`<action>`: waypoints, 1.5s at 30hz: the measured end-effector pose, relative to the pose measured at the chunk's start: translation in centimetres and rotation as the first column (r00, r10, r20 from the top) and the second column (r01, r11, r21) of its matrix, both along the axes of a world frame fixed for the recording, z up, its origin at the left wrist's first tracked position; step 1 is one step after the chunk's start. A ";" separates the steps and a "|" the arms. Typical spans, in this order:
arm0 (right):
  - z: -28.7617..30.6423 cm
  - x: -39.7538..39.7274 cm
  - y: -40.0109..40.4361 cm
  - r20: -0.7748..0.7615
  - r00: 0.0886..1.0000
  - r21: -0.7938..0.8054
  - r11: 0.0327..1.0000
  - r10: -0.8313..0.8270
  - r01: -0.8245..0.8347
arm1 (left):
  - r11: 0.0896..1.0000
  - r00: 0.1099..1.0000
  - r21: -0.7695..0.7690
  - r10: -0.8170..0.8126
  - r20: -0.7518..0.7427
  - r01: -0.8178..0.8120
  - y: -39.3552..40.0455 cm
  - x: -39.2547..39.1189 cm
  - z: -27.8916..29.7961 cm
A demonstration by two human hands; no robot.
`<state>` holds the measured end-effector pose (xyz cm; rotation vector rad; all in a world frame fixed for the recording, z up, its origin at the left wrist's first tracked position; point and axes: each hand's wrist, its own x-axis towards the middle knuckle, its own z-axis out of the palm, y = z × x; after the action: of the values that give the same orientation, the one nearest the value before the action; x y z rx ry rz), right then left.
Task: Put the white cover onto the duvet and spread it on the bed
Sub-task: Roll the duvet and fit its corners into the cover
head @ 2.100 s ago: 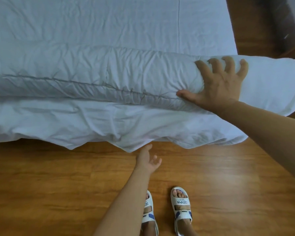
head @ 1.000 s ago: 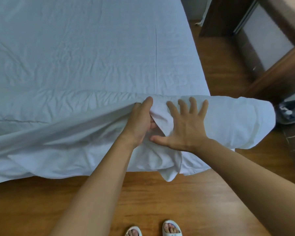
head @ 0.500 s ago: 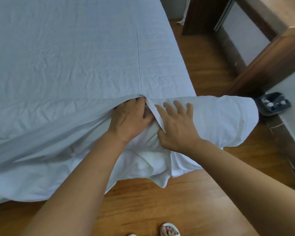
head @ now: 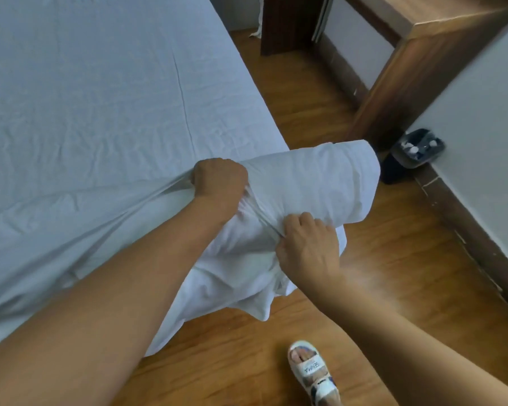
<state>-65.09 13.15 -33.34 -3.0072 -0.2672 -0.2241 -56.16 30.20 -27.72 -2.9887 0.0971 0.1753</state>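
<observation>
head: both hands (head: pixel 307 247) gripping cover (head: pixel 71 206)

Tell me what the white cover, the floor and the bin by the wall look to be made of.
White cover: thin woven cloth, probably cotton, matte; it creases and bunches where the left hand and right hand grip it.
Floor: wood or wood-look laminate, glossy; grain lines and soft reflections show.
Bin: seemingly dark plastic with a liner; too small to be sure.

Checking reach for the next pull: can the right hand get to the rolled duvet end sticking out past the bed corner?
Probably yes. The right hand grips the white cover just below the rolled duvet end, and nothing lies between them; it would have to release the cover first.
</observation>
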 end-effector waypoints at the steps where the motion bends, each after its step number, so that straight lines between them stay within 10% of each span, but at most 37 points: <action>1: -0.5 -0.3 -0.5 -0.036 0.999 0.103 0.995 -0.009 0.013 | 0.998 0.997 -0.015 -0.055 0.046 0.055 0.6 0.4 -0.6; 5: -1.2 -0.5 -1.8 -0.260 0.961 0.586 0.775 -0.097 0.236 | 0.883 0.744 -0.137 -0.285 0.604 0.450 5.2 -0.2 -5.2; 10: 0.2 0.2 -5.1 -0.263 0.965 0.743 0.637 -0.005 0.206 | 0.802 0.756 -0.239 -0.351 0.553 0.547 4.7 -0.3 -6.2; 16: 0.1 3.3 -10.1 -0.176 0.921 0.219 0.926 0.347 -0.307 | 0.842 0.861 -0.287 -0.336 0.383 0.456 1.7 1.5 -2.7; 21: 1.5 5.6 -18.4 -0.354 0.905 -0.015 0.969 -0.235 0.246 | 0.758 0.767 -0.260 -0.450 0.456 0.599 -0.4 4.7 -2.7; 24: 3.7 7.4 -21.4 -0.529 0.756 0.204 0.806 -0.386 0.555 | 0.573 0.594 -0.229 -0.604 0.531 0.787 0.1 4.3 -3.6; 27: 6.3 10.9 -21.4 -0.722 0.672 0.542 0.470 -0.164 0.697 | 0.503 0.518 -0.203 -0.633 0.576 0.840 -0.4 3.4 -3.8; 30: 8.1 15.2 -21.2 -0.779 0.614 0.627 0.179 0.130 0.758 | 0.708 0.785 -0.430 -0.289 0.547 0.560 -1.5 3.2 -3.0; 32: 7.6 17.0 -20.8 -0.756 0.643 0.650 0.261 0.125 0.714 | 0.732 0.944 -0.654 0.046 0.328 0.191 -2.1 4.4 -2.3; 36: 4.0 18.6 -20.3 -0.483 0.873 0.514 0.784 -0.071 0.348 | 0.536 0.978 -0.819 0.138 -0.156 -0.206 -1.6 9.2 -2.0; 38: 2.8 19.3 -19.7 -0.445 0.896 0.447 0.866 0.001 0.222 | 0.373 0.927 -0.848 0.141 -0.348 -0.375 -1.1 10.8 -2.5; 45: 5.2 27.6 -17.1 -0.556 0.829 0.720 0.539 0.068 0.438 | 0.008 0.825 -0.833 0.142 -0.547 -0.554 -0.1 10.3 -4.5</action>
<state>-37.54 -3.96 -28.18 -1.9853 0.2064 0.3815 -45.85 30.09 -32.27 -4.2280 -1.0201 1.1109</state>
